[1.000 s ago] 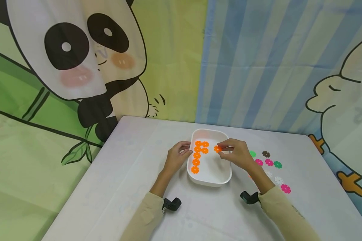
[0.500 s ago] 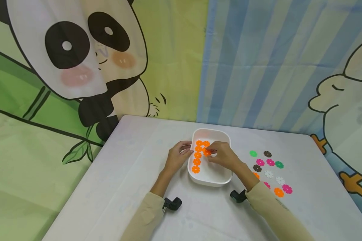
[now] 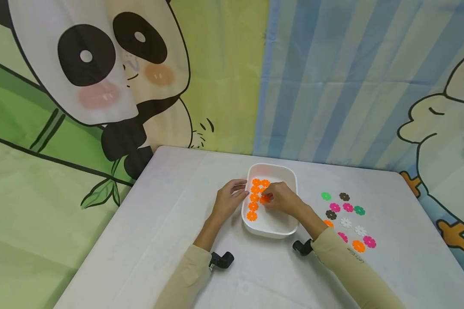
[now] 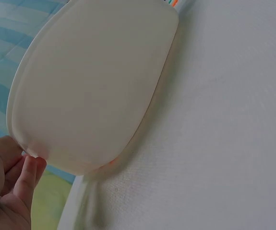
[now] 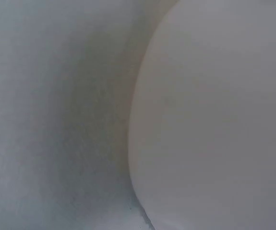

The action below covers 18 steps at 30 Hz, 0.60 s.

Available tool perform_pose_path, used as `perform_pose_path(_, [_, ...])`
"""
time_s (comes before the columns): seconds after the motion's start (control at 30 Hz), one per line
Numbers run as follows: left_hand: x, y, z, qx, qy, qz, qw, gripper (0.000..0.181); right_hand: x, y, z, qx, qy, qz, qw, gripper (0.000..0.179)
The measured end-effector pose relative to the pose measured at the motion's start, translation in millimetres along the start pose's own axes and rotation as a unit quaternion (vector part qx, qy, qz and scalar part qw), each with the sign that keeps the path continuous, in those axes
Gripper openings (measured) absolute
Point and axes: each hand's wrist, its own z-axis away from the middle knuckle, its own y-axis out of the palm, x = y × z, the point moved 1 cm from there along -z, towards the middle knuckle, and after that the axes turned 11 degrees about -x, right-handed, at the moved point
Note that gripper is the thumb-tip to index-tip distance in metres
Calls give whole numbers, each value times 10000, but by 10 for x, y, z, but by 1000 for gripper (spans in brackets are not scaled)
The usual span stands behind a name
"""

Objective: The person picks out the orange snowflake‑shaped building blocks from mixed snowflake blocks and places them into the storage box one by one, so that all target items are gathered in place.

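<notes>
A white tray [image 3: 272,231] stands on the table, its left side holding several orange snowflake discs [image 3: 253,206] laid in a column with a short branch at the top. My left hand [image 3: 227,198] grips the tray's left rim between thumb and fingers; in the left wrist view this hand [image 4: 15,184] is at the edge of the tray [image 4: 94,91]. Inside the tray, my right hand [image 3: 284,199] pinches an orange snowflake disc [image 3: 264,199] low beside the others, its fingertips partly hiding it. Only the tray's outer wall [image 5: 210,120] and tabletop show in the right wrist view.
Right of the tray, loose discs lie scattered on the white table [image 3: 170,206]: brown [image 3: 344,196], green [image 3: 359,210], pink [image 3: 369,241], white [image 3: 346,222] and orange [image 3: 358,246]. A printed curtain [image 3: 332,86] hangs behind the table's far edge.
My right hand has moved left with the orange snowflake disc, from the tray's right side to beside the other orange ones, then slightly nearer me. The left hand stays on the rim.
</notes>
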Motion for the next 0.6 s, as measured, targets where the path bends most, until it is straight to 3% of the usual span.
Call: perform_pose_path(0.6, [43,5,-5,-49,-98,-257,9996,35,14,28,-2,128,83,192,9997,26])
